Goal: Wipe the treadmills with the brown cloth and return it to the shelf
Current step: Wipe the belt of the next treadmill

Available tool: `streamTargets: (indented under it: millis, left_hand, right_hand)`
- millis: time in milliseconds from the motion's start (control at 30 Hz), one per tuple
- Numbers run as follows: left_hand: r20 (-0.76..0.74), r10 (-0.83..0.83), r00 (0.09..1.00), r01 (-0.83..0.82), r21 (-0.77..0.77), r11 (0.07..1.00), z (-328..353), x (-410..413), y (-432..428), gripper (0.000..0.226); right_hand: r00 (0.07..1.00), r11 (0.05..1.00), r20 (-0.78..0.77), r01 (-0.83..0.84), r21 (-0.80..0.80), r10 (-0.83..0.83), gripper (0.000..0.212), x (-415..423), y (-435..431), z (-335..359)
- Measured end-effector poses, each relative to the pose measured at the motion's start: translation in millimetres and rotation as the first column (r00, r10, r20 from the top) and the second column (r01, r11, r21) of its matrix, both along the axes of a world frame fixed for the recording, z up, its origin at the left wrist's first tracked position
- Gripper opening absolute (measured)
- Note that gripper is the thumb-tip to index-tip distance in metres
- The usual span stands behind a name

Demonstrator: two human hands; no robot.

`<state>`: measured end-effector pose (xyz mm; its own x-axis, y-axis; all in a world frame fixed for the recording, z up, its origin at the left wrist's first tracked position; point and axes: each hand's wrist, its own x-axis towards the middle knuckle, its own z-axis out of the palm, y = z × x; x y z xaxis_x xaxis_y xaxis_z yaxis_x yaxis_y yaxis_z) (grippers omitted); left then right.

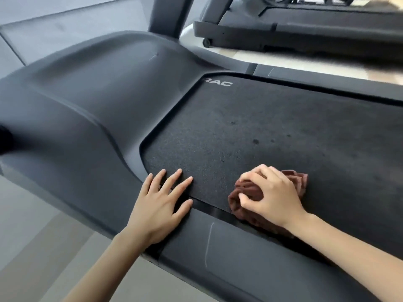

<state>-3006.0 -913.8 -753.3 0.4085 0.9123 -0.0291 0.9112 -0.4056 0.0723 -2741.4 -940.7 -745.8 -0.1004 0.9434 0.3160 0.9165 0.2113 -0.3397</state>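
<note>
Gripping the bunched brown cloth (248,192), the right hand (272,197) curls its fingers over it on the treadmill belt (261,131). Left hand (161,205) lies flat, fingers spread and empty, fingertips on the belt's near edge, just left of the cloth.

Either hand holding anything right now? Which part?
The right hand grips the bunched brown cloth from above, around its crumpled middle, pressing it on the treadmill belt. The left hand holds nothing; it lies flat, fingers spread, at the belt's edge.

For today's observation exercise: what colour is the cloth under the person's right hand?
Dark reddish brown. The cloth shows best in the head view, the only one.
</note>
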Motion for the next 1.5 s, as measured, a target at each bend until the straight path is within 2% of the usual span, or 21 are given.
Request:
streamTargets:
  millis: [167, 300, 367, 500, 700, 833, 967, 1133, 1200, 1367, 1500]
  left_hand:
    - [0.012, -0.007, 1.000, 0.007, 0.031, 0.999, -1.8, -2.8, -0.4, 0.072]
    - [0.026, -0.039, 0.999, 0.037, 0.061, 0.997, 3.3, -17.6, 9.6, 0.074]
    - [0.022, 0.012, 1.000, -0.015, 0.118, 0.993, 9.0, -28.7, 20.1, 0.072]
    - [-0.003, 0.114, 0.993, -0.113, 0.137, 0.984, 7.8, -39.5, 29.2, 0.076]
    - [-0.007, 0.172, 0.985, -0.169, 0.141, 0.975, 5.8, -37.1, 28.6, 0.075]
    - [0.016, 0.207, 0.978, -0.206, 0.170, 0.964, 8.8, -34.6, 28.0, 0.074]
    - [0.008, 0.292, 0.956, -0.289, 0.185, 0.939, 11.7, -33.5, 26.6, 0.083]
    - [-0.024, 0.295, 0.955, -0.287, 0.163, 0.944, 10.6, -33.5, 25.7, 0.085]
    - [-0.027, 0.287, 0.958, -0.279, 0.163, 0.946, 8.9, -35.0, 26.6, 0.085]
    - [-0.029, 0.284, 0.958, -0.276, 0.167, 0.947, 8.7, -34.6, 28.6, 0.084]
    - [-0.038, 0.293, 0.955, -0.282, 0.174, 0.943, 10.1, -35.2, 26.4, 0.084]
  right_hand:
    - [0.996, 0.994, 0.001, 0.084, -0.066, -0.084, 0.031, -37.4, 36.0, 2.3]
    - [0.999, 0.997, -0.036, -0.012, -0.076, 0.010, 0.033, -18.5, -14.7, -3.4]
    - [0.999, 0.997, -0.021, -0.043, -0.065, 0.042, 0.032, -13.7, -17.3, -3.4]
    - [0.995, 0.995, 0.006, -0.098, -0.034, 0.099, 0.037, -51.4, 40.3, -0.6]
    - [0.983, 0.982, 0.001, -0.182, -0.051, 0.182, 0.032, -112.1, 171.5, -6.9]
    - [0.990, 0.989, 0.014, -0.141, -0.053, 0.142, 0.038, -147.6, 229.5, -3.8]
    - [0.994, 0.992, -0.006, -0.108, -0.068, 0.108, 0.042, -150.3, 209.7, -2.5]
    - [0.946, 0.948, -0.060, -0.317, 0.007, 0.317, 0.040, -103.7, 116.4, -10.9]
    - [0.939, 0.940, -0.058, -0.337, 0.046, 0.339, 0.038, -93.4, 102.9, -13.6]
    - [0.960, 0.959, 0.010, -0.280, 0.047, 0.280, 0.037, -120.0, 144.0, -9.6]
    - [0.987, 0.991, 0.084, -0.132, -0.038, 0.135, 0.042, -158.0, 185.9, -4.4]
